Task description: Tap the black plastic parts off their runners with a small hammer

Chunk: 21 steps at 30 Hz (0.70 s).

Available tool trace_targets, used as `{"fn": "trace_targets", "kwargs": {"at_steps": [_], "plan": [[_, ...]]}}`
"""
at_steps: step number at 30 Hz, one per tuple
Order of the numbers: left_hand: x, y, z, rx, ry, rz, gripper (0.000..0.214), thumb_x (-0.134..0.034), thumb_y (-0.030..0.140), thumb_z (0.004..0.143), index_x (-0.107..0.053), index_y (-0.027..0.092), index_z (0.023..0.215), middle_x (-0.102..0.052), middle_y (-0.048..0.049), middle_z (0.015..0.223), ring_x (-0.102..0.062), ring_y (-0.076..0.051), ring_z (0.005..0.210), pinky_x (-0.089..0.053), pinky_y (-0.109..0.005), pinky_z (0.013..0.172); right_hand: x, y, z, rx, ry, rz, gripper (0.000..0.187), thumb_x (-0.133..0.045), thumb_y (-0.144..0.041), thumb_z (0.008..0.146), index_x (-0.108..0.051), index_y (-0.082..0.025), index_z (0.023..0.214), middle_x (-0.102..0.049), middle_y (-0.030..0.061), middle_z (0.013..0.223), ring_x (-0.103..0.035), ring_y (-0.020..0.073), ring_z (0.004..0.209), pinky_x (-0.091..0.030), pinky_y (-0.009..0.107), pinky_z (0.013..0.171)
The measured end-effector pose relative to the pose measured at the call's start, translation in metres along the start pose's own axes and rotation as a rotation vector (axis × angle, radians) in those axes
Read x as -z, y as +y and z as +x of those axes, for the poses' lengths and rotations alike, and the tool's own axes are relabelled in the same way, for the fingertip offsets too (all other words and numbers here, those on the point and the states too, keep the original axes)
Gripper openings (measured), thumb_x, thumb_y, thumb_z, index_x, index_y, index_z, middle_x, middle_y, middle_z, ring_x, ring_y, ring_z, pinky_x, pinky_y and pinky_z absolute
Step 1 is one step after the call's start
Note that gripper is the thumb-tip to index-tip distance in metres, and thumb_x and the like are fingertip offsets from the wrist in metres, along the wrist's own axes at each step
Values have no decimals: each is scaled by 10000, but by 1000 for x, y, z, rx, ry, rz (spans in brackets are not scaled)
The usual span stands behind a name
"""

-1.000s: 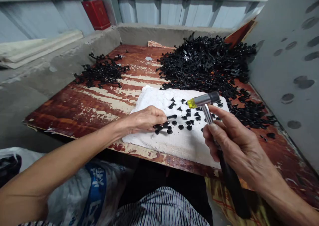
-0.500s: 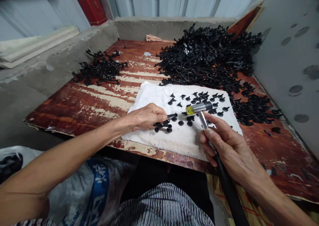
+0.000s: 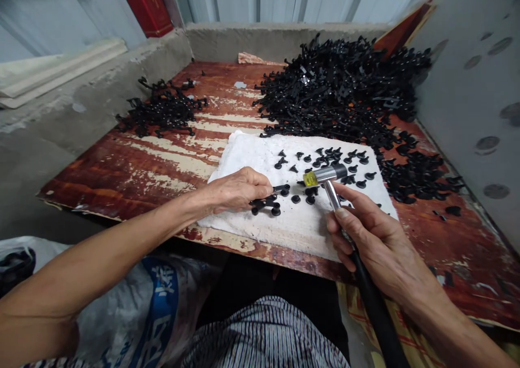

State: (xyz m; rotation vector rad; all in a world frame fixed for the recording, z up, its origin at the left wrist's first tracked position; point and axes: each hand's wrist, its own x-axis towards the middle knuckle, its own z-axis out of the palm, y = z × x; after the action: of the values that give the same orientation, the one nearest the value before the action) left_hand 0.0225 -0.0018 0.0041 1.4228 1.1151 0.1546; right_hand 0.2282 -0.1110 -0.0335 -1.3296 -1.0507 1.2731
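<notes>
Head view: left hand [image 3: 235,190] pinches a black clip [image 3: 266,203] on the white pad [image 3: 292,227]; right hand [image 3: 365,232], at its 4 o'clock, fingers wrapped round the hammer [image 3: 325,174]. I judge the clip light, stiff; hold its stem.

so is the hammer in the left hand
No, the right hand grips the hammer by its handle, while the left hand pins a black part on the white pad.
</notes>
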Motion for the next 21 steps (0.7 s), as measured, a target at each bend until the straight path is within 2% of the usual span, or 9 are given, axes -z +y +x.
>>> {"fn": "trace_targets", "kwargs": {"at_steps": [6,10,13,15,17,21], "plan": [[3,0,3,-35,9,108,309,-499,142,846,-470,170,540,-303,74,413,-221,-45,370,-109,-237,413,1,1,-2,8,-12,-19,472,-587,-427,875,-465,-310,1316,-513,-47,703,-376,79,451,-363,158,300],[3,-1,6,-117,39,246,278,-518,180,807,-447,177,538,-287,75,441,-221,-46,386,-126,-227,404,2,1,-3,54,-7,-179,463,-524,-396,910,-447,-290,1354,-526,-34,701,-393,86,421,-353,178,291],[-3,-5,5,-146,98,309,261,-512,216,799,-447,178,549,-331,65,463,-259,-49,399,-163,-216,397,3,-3,-1,236,-7,-465,454,-473,-308,927,-467,-223,1372,-581,12,726,-505,117,483,-455,223,394],[-8,-9,3,-148,136,305,251,-497,244,807,-456,180,568,-338,64,467,-275,-53,404,-183,-213,396,3,-8,1,425,-4,-661,456,-451,-237,926,-477,-176,1378,-636,59,797,-607,155,625,-546,284,581],[-11,-12,2,-156,153,294,242,-484,264,814,-466,181,587,-330,68,464,-277,-55,402,-191,-214,396,3,-12,4,604,-6,-795,463,-432,-176,923,-472,-135,1383,-675,109,933,-655,189,786,-559,339,749],[-12,-13,1,-151,177,335,230,-482,269,801,-485,176,590,-356,62,464,-302,-58,402,-208,-222,399,-1,-20,6,774,-52,-916,492,-421,-84,906,-444,-102,1397,-652,158,1154,-661,190,883,-563,327,780]]}}
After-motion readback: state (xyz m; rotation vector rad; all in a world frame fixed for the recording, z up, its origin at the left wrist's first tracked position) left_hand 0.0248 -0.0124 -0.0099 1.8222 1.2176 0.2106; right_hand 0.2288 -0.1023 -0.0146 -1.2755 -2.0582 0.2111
